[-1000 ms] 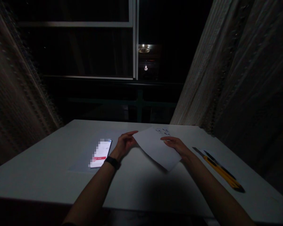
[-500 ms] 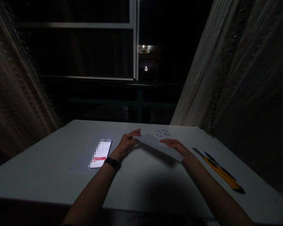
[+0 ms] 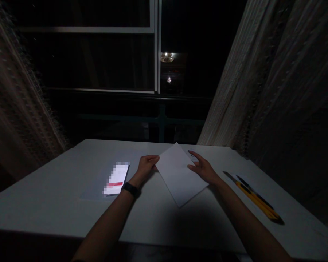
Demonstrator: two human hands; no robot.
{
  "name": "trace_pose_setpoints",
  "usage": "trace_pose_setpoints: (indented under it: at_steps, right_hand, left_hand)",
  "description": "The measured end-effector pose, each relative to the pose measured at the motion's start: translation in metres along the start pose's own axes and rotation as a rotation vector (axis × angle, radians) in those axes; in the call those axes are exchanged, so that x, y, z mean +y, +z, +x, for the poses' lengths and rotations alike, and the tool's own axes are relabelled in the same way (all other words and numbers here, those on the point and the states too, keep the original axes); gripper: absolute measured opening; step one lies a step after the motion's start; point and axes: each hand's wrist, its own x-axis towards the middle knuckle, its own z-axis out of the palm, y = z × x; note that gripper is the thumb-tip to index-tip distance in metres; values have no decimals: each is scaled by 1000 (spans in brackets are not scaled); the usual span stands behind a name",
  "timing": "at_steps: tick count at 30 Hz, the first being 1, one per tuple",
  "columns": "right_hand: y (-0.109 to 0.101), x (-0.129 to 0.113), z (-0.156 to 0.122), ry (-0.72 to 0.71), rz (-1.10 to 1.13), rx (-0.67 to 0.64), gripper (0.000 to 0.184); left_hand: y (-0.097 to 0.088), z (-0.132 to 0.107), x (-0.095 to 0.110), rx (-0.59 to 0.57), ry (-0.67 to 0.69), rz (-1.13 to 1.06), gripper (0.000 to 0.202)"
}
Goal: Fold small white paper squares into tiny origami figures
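Note:
A white sheet of paper (image 3: 177,174) is held tilted over the table, one corner pointing away from me and one towards me. My left hand (image 3: 147,164), with a dark band (image 3: 130,189) on its wrist, pinches the sheet's left corner between thumb and fingers. At the right edge, the thumb of my right hand (image 3: 205,170) lies over the paper. Its index finger stretches out beyond the edge, and its other fingers are partly hidden. Behind the sheet, small dark printed marks (image 3: 192,156) show in part near my right fingertips.
A lit phone (image 3: 117,180) lies left on a pale sheet (image 3: 94,193). On the right are a yellow utility knife (image 3: 258,203) and a black pen (image 3: 254,191). Curtains (image 3: 229,80) flank a dark window beyond the white table (image 3: 43,203).
The sheet has turned from a shallow, edge-on tilt to show its broad face, now covering most of the printed marks. My right index finger has spread away from the thumb.

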Motion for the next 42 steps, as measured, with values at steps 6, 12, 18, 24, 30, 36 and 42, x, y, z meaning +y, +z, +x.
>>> trace_pose_setpoints:
  at_steps: [6, 12, 18, 24, 30, 36, 42]
  right_hand:
    - [-4, 9, 1, 32, -17, -113, 52]
    - [-13, 11, 0, 157, 25, -111, 41]
    - [-17, 5, 0, 152, 138, -158, 56]
    - [-26, -1, -1, 213, 178, -53, 59]
    - [-35, 6, 2, 271, 160, -58, 36]
    - [-30, 10, 3, 305, 179, -42, 33]
    - [-24, 10, 1, 276, 237, -29, 25]
  left_hand:
    - [3, -1, 2, -10, 55, 79, 33]
    - [4, -1, -1, -135, -35, 18, 46]
    - [3, -2, 0, -140, -30, 48, 46]
    - [-1, -6, 2, -286, -117, -103, 48]
    - [-2, -8, 6, -199, -131, -217, 43]
    - [1, -9, 15, 264, 235, 82, 13]
    - [13, -60, 34, 416, 456, 216, 22]
